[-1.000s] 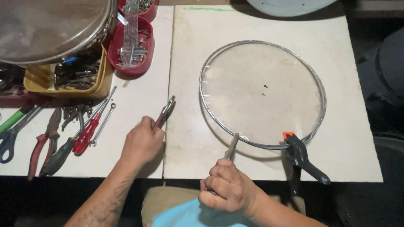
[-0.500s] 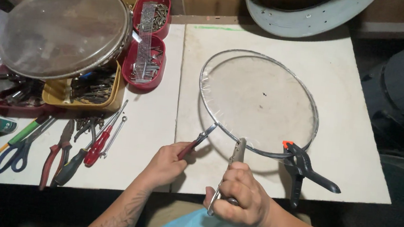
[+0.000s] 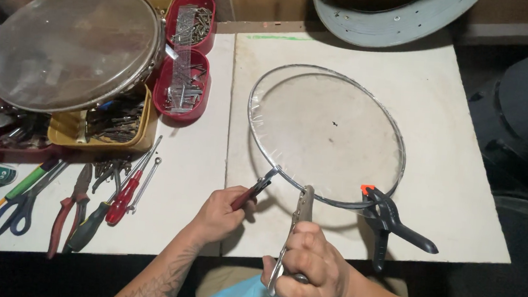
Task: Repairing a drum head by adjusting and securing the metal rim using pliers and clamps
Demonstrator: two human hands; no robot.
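Working two pliers at once now: our left hand (image 3: 220, 213) is clenched around red-handled pliers (image 3: 254, 192), and since a second ago it has travelled right from the bare white tabletop (image 3: 185, 180) until the plier tips sit right on the near-left rim of the thin metal hoop with clear film stretched over it (image 3: 325, 135). Half a second ago they were only arriving at the rim; now they look to be touching the wire, though we can't tell if they actually bite it.

Our right hand (image 3: 310, 277) is wrapped tight around silver locking pliers (image 3: 295, 231), nose on the near edge of the hoop, just right of the red ones. Just right again, a black spring clamp with an orange tip (image 3: 391, 223) pinches the same near edge. So the hoop, lying flat on the right white board, now has three things bunched along its near rim, which reads to us like the film is being tensioned there.

Room-wise: the hoop's far and right sides are open board. Left is busier, with a red-handled screwdriver (image 3: 126, 190), blue-handled scissors (image 3: 13, 212), two red trays of screws (image 3: 185, 65) and a big round mesh-covered drum frame (image 3: 75, 46). The near edge of the table is close under both wrists.
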